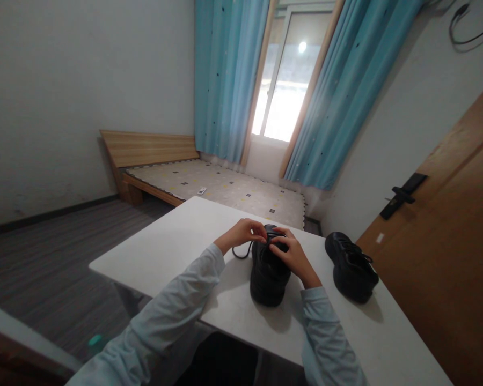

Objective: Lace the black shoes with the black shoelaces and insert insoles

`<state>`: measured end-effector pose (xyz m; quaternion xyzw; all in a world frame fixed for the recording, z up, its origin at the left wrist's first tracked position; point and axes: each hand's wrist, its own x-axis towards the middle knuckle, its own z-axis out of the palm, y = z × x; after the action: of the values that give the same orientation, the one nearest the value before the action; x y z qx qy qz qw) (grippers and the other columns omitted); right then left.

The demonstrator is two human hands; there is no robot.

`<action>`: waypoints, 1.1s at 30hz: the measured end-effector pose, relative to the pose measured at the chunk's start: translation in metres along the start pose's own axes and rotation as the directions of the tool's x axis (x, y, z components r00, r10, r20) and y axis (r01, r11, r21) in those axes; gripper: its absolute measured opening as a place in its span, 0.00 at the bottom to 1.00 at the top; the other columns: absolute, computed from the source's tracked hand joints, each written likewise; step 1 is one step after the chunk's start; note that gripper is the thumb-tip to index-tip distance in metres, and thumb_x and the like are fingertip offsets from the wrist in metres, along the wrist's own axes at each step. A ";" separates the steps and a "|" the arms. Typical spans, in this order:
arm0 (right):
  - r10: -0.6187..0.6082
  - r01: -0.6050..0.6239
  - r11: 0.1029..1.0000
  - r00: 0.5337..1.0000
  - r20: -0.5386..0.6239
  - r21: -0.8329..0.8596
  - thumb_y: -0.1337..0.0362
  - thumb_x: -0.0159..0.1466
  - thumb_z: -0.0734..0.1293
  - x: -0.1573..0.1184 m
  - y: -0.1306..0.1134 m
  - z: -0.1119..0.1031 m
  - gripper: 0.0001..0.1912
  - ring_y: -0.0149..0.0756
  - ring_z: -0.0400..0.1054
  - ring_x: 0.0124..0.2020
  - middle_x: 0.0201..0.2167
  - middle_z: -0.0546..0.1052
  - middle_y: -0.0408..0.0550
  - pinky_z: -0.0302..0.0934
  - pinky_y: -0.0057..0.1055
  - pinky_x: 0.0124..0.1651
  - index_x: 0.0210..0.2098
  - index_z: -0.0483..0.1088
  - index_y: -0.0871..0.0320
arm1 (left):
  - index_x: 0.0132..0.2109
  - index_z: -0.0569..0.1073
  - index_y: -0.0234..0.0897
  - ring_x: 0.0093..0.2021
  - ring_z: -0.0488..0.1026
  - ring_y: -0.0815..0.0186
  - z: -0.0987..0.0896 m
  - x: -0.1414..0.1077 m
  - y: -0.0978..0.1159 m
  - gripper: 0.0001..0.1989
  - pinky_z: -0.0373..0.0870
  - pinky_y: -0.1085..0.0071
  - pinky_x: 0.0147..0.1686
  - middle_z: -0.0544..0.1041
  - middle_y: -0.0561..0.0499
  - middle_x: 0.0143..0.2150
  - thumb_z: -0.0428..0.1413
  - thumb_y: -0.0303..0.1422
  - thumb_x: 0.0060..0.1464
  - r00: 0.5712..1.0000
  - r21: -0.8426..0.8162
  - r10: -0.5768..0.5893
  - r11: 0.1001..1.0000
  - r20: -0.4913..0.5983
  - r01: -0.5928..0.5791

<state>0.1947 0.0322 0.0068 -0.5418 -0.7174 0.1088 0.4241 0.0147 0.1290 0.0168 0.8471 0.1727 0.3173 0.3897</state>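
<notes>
A black lace-up shoe (270,276) stands on the white table (156,241), its heel toward me. Both hands are at its laces near the toe end. My left hand (247,232) comes from the left, fingers pinched at the black lace (241,256), which loops out over the table on that side. My right hand (290,251) lies over the right side of the shoe, fingers bent and closed at the laces; what exactly they grip is too small to tell. A second black shoe (352,268) rests near the table's right edge, its laces on top.
Beyond the table is a bed (225,185) with a wooden headboard (153,149) and a small white object (202,191) on it. Blue curtains (231,75) flank a window (285,80). A wooden door (446,241) with a black handle is at the right.
</notes>
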 end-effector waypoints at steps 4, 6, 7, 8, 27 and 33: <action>0.000 0.000 1.000 1.000 -0.003 0.001 0.61 0.56 0.68 0.000 -0.001 0.000 0.06 0.45 0.62 0.53 0.49 0.69 0.53 0.52 0.45 0.58 0.30 0.76 0.55 | 0.30 0.78 0.34 0.27 0.69 0.71 0.001 0.001 -0.001 0.07 0.63 0.77 0.28 0.77 0.51 0.26 0.62 0.34 0.43 1.000 0.039 0.011 0.999 -0.024 -0.011; 0.000 0.000 1.000 1.000 -0.007 -0.001 0.62 0.56 0.68 0.000 -0.001 0.000 0.06 0.46 0.62 0.53 0.49 0.69 0.53 0.52 0.45 0.58 0.30 0.76 0.55 | 0.30 0.78 0.35 0.27 0.69 0.71 0.001 0.001 -0.001 0.07 0.63 0.77 0.28 0.77 0.52 0.26 0.63 0.34 0.43 0.999 0.056 0.018 0.998 -0.047 -0.015; -0.001 0.001 1.000 1.000 -0.009 -0.001 0.62 0.56 0.68 0.001 -0.001 0.000 0.06 0.46 0.62 0.53 0.50 0.69 0.53 0.52 0.45 0.58 0.30 0.76 0.55 | 0.30 0.78 0.35 0.27 0.69 0.71 0.001 0.001 -0.001 0.07 0.63 0.77 0.28 0.77 0.52 0.26 0.63 0.34 0.43 0.998 0.063 0.020 0.998 -0.057 -0.017; -0.003 0.003 1.000 1.000 -0.009 -0.001 0.62 0.56 0.68 0.001 -0.001 0.000 0.06 0.46 0.62 0.53 0.50 0.69 0.52 0.52 0.45 0.58 0.30 0.76 0.55 | 0.30 0.78 0.34 0.27 0.69 0.71 0.001 0.001 0.000 0.07 0.63 0.77 0.28 0.77 0.51 0.26 0.63 0.34 0.43 0.998 0.070 0.022 0.997 -0.061 -0.017; -0.022 0.022 1.000 1.000 -0.016 0.005 0.63 0.56 0.68 0.000 0.000 0.001 0.05 0.45 0.64 0.51 0.48 0.71 0.53 0.54 0.45 0.57 0.29 0.76 0.55 | 0.31 0.79 0.35 0.28 0.70 0.72 0.002 0.001 0.002 0.06 0.62 0.78 0.29 0.78 0.52 0.27 0.63 0.32 0.44 0.999 0.106 0.005 0.994 -0.049 0.000; -0.023 0.023 1.000 1.000 -0.018 0.014 0.63 0.56 0.68 0.000 0.000 0.002 0.05 0.45 0.64 0.51 0.48 0.71 0.53 0.54 0.46 0.56 0.30 0.76 0.55 | 0.31 0.79 0.33 0.29 0.72 0.70 0.010 0.001 0.005 0.05 0.64 0.77 0.30 0.78 0.51 0.27 0.63 0.31 0.44 0.997 0.001 -0.009 1.000 -0.076 0.009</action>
<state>0.1938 0.0330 0.0056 -0.5316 -0.7189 0.1041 0.4355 0.0226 0.1213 0.0160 0.8338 0.1915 0.3476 0.3838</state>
